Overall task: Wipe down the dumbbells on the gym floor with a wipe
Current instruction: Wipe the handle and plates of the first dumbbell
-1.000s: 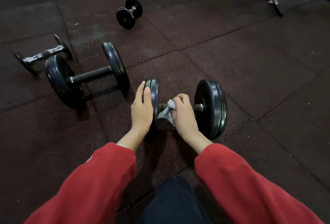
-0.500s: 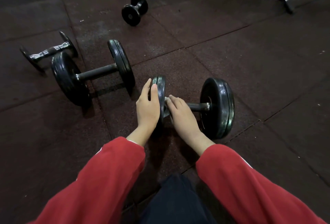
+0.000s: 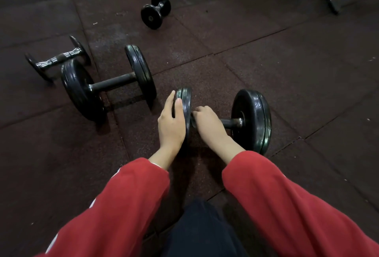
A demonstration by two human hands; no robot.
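The near dumbbell (image 3: 223, 119) lies on the gym floor (image 3: 287, 72) at centre frame, its long axis running left to right across the picture, directly under both hands. The left hand (image 3: 171, 122) rests with straight fingers against the outer face of the left plate (image 3: 185, 105). The right hand (image 3: 209, 122) is curled over the bar (image 3: 229, 122) beside that plate; the wipe is hidden, presumably beneath it. Bare bar lies to its right, so the right hand is nearer. No readable writing shows.
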